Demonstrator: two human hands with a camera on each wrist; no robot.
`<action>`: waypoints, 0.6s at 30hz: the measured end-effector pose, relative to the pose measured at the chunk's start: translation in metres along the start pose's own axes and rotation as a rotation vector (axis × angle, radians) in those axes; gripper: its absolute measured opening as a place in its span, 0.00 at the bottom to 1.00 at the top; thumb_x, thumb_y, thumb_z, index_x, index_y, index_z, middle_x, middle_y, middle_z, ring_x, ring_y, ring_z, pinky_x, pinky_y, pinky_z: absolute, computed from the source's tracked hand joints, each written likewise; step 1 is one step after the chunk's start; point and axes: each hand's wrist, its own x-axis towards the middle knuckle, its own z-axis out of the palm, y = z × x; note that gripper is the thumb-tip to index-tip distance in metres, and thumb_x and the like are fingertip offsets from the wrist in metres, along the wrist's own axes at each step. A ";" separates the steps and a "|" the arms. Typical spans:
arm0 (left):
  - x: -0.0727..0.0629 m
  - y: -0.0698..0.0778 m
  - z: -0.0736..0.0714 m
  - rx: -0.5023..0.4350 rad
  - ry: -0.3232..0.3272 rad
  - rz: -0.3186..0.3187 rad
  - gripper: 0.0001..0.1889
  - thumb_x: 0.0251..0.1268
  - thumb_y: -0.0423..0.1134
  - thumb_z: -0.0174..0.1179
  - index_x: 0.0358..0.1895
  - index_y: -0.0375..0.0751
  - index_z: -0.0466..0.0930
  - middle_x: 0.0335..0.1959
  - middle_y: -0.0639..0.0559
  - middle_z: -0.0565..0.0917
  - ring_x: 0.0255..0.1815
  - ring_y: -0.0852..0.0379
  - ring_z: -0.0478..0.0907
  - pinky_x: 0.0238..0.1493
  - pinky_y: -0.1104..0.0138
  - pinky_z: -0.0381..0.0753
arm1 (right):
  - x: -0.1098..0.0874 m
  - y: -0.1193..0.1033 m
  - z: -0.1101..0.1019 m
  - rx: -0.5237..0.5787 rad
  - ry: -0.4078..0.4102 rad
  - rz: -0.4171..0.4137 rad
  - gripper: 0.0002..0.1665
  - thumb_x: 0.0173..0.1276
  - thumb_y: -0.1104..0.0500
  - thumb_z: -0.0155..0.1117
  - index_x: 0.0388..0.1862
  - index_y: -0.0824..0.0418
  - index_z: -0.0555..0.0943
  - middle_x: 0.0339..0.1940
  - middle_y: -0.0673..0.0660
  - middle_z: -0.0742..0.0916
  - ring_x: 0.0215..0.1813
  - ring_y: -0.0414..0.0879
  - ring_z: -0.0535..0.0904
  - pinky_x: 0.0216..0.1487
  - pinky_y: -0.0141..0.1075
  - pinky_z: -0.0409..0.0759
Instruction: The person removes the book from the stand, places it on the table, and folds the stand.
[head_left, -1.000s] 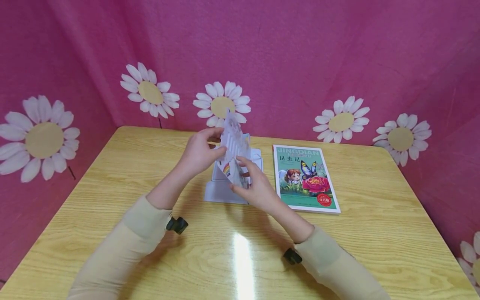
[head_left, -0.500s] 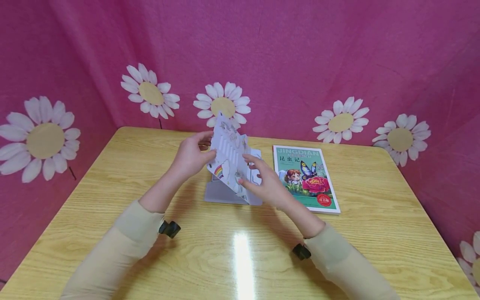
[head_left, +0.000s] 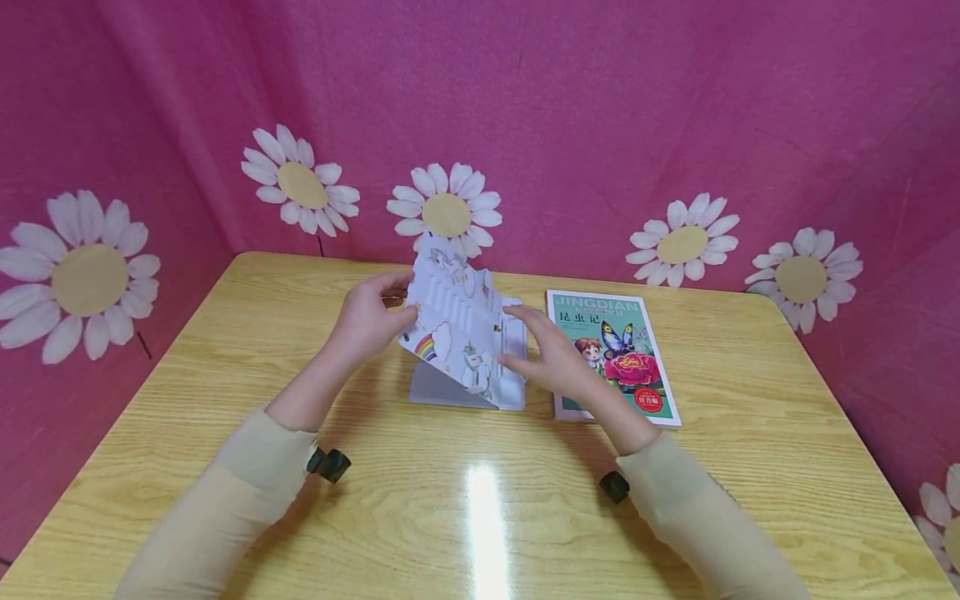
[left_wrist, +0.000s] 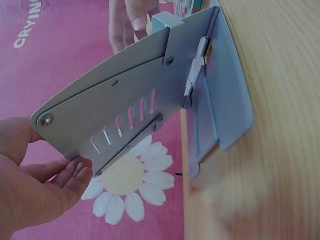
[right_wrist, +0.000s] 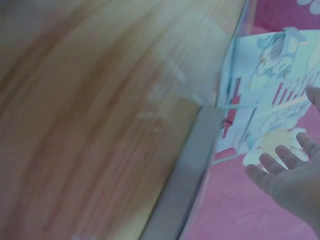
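Note:
A white book stand [head_left: 450, 304] printed with unicorns and a rainbow stands on the table, its slotted panel tilted up from a flat base plate [head_left: 442, 388]. My left hand [head_left: 363, 318] grips the panel's left edge between thumb and fingers. The left wrist view shows the plain grey back of the stand [left_wrist: 127, 95], with the left hand [left_wrist: 42, 187] at its outer corner and the hinge joining panel to base. Beside the panel's right edge is my right hand [head_left: 553, 358]. Its fingers are spread and relaxed in the right wrist view, holding nothing.
A children's book [head_left: 626, 367] with a green cover lies flat to the right of the stand, partly under the right forearm in the head view. The wooden table [head_left: 375, 517] ends at a pink curtain [head_left: 555, 125] with daisies behind it.
The left hand has moved left and slightly down, swinging the panel so its printed face turns toward the head camera. The right hand has drawn back to the right, off the panel.

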 end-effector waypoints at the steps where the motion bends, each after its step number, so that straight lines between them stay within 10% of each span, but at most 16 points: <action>1: 0.000 -0.002 -0.001 0.001 -0.002 -0.008 0.28 0.57 0.30 0.60 0.64 0.31 0.68 0.55 0.39 0.77 0.56 0.47 0.74 0.59 0.61 0.75 | 0.000 0.003 0.000 -0.013 -0.014 0.015 0.43 0.62 0.49 0.67 0.72 0.55 0.61 0.73 0.60 0.64 0.73 0.56 0.57 0.68 0.56 0.61; 18: -0.006 -0.033 -0.009 0.041 -0.028 -0.053 0.28 0.59 0.32 0.60 0.65 0.31 0.67 0.57 0.38 0.75 0.57 0.45 0.74 0.61 0.58 0.73 | 0.015 0.029 -0.008 -0.002 -0.207 0.103 0.58 0.55 0.41 0.71 0.76 0.56 0.50 0.76 0.59 0.56 0.76 0.57 0.50 0.71 0.55 0.55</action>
